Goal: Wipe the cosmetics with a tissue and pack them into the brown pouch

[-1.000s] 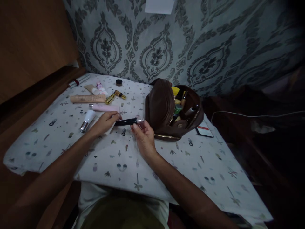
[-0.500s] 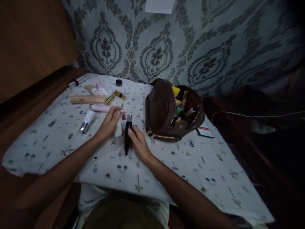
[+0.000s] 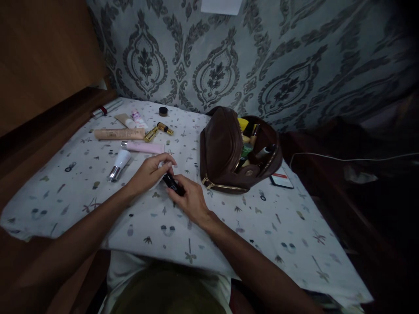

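My right hand (image 3: 190,197) is closed around a black cosmetic tube (image 3: 173,184), which lies slanted with its upper end toward my left hand. My left hand (image 3: 153,172) has its fingers curled at that upper end, pinching a white tissue (image 3: 156,185) that is mostly hidden by the fingers. Both hands meet just above the patterned white cloth (image 3: 209,226). Beyond my left hand lies a pink tube (image 3: 144,147) with a silver cap. A white-and-silver makeup brush (image 3: 118,165) lies to its left, its exact shape dim.
An open brown makeup bag (image 3: 219,148) full of cosmetics stands right of my hands, with a phone (image 3: 282,178) beside it. At the back left are a beige tube (image 3: 119,134), small gold containers (image 3: 151,134) and a black-lidded jar (image 3: 163,111). A patterned curtain (image 3: 214,74) hangs behind.
The black tube has tilted from near upright to slanting up leftward. My left hand has moved right and closed in on its upper end, covering the silver tip.
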{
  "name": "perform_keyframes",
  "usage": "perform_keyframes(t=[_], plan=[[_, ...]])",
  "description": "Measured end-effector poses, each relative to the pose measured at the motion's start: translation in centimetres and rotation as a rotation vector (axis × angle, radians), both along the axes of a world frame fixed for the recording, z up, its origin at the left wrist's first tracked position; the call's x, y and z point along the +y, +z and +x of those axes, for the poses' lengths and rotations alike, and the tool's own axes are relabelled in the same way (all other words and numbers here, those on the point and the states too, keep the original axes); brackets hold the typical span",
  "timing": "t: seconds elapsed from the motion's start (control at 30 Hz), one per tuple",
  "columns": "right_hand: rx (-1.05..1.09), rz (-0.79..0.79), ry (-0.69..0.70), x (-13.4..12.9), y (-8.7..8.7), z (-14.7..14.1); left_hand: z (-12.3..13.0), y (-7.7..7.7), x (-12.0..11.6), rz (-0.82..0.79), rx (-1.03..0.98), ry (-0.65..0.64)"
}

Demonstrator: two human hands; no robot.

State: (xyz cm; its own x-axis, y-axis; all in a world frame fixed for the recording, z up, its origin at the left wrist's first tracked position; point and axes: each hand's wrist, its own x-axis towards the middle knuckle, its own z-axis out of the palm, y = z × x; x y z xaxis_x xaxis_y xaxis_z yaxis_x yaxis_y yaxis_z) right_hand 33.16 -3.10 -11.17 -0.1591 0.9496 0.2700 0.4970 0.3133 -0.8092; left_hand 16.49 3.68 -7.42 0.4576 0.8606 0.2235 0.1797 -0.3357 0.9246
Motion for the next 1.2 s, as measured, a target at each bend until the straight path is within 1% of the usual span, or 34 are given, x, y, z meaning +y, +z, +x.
perform_keyframes(t=[0.07,0.1,0.17,0.2,0.3,0.33,0.4,0.47,0.53,0.67,0.73,0.83,0.97,1.07,1.2], plan=[[-0.145,0.080,-0.002,0.0,-0.2,0.2,-0.1,-0.2,0.1,0.003,0.032,0.003],[-0.204,0.106,-0.003,0.0,-0.2,0.3,-0.2,-0.2,0.1,-0.021,0.028,0.000],[-0.270,0.133,-0.006,0.1,-0.3,0.4,-0.2,-0.3,0.2,-0.128,-0.026,0.005],[-0.264,0.140,-0.001,0.1,-0.4,0.4,-0.2,-0.2,0.2,-0.206,-0.072,0.019],[-0.092,0.123,0.038,0.1,-0.2,0.3,0.2,0.2,0.1,-0.450,-0.263,0.081],[-0.016,0.093,0.049,0.1,0.0,0.2,0.5,0.2,0.0,-0.499,-0.333,0.096],[0.111,0.006,0.061,0.1,0.3,0.0,1.2,0.0,-0.3,-0.531,-0.453,0.131],[0.203,-0.077,0.068,0.0,0.7,-0.2,2.0,-0.6,-0.6,-0.506,-0.518,0.167],[0.306,-0.141,0.085,0.0,0.8,-0.4,2.7,-1.5,-1.1,-0.468,-0.507,0.157],[0.510,-0.239,0.074,0.2,0.5,-0.5,2.9,-2.8,-1.9,-0.356,-0.325,0.043],[0.568,-0.282,0.060,0.4,0.1,-0.6,2.6,-3.2,-2.0,-0.283,-0.219,0.026],[0.658,-0.329,0.048,0.8,-0.4,-0.7,2.5,-3.5,-2.0,-0.170,-0.105,0.050],[0.796,-0.408,0.028,1.1,-1.0,-0.9,2.7,-3.6,-2.3,-0.037,-0.032,0.125],[0.858,-0.446,0.038,1.1,-1.0,-1.0,2.7,-3.4,-2.7,-0.005,-0.031,0.144],[0.834,-0.393,0.038,1.0,-0.3,-1.1,2.5,-3.4,-2.6,-0.015,-0.104,0.158]])
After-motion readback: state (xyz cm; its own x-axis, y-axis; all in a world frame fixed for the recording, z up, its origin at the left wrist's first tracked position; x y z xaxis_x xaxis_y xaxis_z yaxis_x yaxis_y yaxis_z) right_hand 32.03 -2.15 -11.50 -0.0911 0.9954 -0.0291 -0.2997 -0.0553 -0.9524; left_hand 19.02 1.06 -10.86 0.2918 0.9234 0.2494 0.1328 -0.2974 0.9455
